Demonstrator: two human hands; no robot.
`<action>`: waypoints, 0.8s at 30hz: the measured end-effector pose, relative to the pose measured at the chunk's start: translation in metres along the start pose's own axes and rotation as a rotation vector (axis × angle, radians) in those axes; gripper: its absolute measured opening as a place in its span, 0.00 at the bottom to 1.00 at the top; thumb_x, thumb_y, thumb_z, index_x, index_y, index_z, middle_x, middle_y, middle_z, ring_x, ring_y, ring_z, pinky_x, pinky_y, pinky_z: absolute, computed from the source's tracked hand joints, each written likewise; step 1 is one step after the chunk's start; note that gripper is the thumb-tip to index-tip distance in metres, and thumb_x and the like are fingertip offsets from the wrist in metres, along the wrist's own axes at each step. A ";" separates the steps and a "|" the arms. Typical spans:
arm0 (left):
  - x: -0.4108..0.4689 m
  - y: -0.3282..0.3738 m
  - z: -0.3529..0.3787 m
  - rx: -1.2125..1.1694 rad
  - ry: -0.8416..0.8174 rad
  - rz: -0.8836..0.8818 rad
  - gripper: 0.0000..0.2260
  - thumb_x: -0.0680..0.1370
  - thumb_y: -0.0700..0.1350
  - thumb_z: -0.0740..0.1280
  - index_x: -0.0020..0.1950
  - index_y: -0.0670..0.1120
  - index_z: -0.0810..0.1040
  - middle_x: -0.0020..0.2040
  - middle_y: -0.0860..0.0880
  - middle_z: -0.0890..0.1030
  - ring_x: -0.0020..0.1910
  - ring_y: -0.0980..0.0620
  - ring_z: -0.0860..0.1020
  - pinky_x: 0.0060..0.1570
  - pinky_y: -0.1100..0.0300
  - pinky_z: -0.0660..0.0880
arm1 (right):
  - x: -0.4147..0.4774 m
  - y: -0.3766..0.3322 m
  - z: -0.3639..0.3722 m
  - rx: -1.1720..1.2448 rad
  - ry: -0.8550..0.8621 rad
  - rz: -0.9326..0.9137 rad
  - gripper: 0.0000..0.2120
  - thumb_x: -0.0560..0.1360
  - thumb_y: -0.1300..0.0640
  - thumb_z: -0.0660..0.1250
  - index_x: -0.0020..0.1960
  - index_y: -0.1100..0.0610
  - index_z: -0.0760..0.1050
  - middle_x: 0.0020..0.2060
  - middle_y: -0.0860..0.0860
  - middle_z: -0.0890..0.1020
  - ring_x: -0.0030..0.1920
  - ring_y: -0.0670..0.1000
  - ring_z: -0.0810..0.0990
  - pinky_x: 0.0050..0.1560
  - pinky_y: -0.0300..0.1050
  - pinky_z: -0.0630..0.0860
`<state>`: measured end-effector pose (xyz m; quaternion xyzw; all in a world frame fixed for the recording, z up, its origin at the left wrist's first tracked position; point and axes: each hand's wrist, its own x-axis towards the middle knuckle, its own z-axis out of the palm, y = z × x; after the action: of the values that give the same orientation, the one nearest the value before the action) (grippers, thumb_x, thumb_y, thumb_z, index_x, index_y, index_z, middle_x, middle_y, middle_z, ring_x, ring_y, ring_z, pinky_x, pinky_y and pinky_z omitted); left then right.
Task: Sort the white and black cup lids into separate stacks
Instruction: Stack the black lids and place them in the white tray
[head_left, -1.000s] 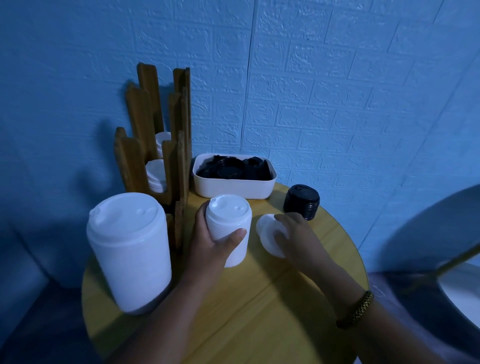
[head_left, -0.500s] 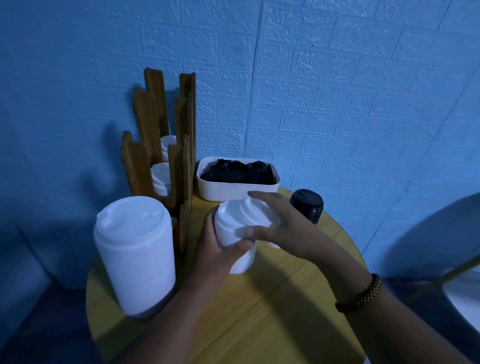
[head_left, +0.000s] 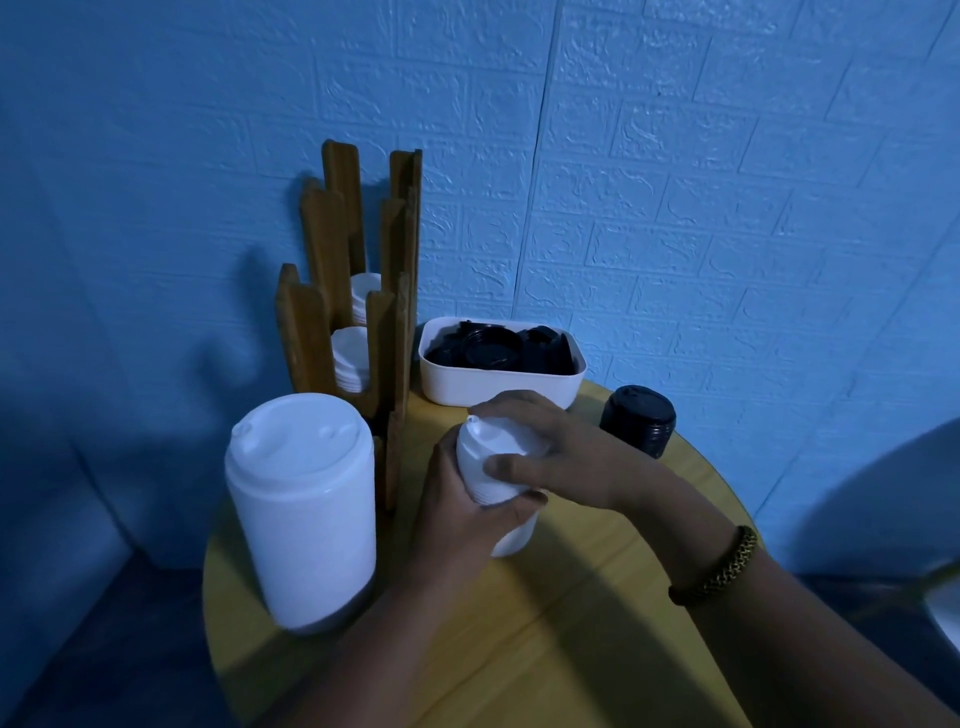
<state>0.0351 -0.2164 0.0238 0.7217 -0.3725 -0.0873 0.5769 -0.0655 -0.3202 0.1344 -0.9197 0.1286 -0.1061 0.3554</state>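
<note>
Yellow table (head_left: 597, 623): left hand (head_left: 457, 514), right hand (head_left: 556, 447) grip white lid stack (head_left: 480, 467) (upright).

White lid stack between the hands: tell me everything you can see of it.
The white lid stack is a column of nested plastic lids, ribbed down its side, with a raised spout on top. It stands on the yellow table. The left hand grips its side; the right hand covers its top, thumb on the side.
</note>
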 end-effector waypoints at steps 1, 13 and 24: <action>0.001 -0.003 0.002 0.030 0.014 0.012 0.39 0.67 0.47 0.83 0.70 0.59 0.64 0.60 0.69 0.70 0.60 0.77 0.69 0.51 0.84 0.64 | 0.001 0.000 0.005 -0.038 0.051 -0.005 0.23 0.75 0.45 0.71 0.68 0.38 0.71 0.65 0.36 0.70 0.64 0.39 0.71 0.65 0.45 0.72; -0.009 0.004 -0.003 -0.123 0.006 0.001 0.44 0.65 0.56 0.83 0.73 0.64 0.60 0.63 0.68 0.71 0.61 0.66 0.72 0.51 0.71 0.68 | -0.011 0.070 0.008 0.017 0.464 0.222 0.21 0.82 0.45 0.59 0.74 0.47 0.66 0.71 0.47 0.71 0.70 0.49 0.70 0.64 0.42 0.70; -0.008 0.001 -0.008 -0.261 -0.094 -0.011 0.40 0.62 0.62 0.78 0.69 0.70 0.62 0.59 0.73 0.73 0.58 0.71 0.74 0.49 0.72 0.72 | -0.025 0.094 0.000 -0.039 0.426 0.353 0.32 0.72 0.39 0.72 0.72 0.42 0.66 0.64 0.49 0.71 0.60 0.50 0.75 0.55 0.47 0.77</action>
<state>0.0330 -0.2056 0.0250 0.6377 -0.3805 -0.1717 0.6474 -0.1045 -0.3792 0.0674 -0.8468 0.3607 -0.2310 0.3155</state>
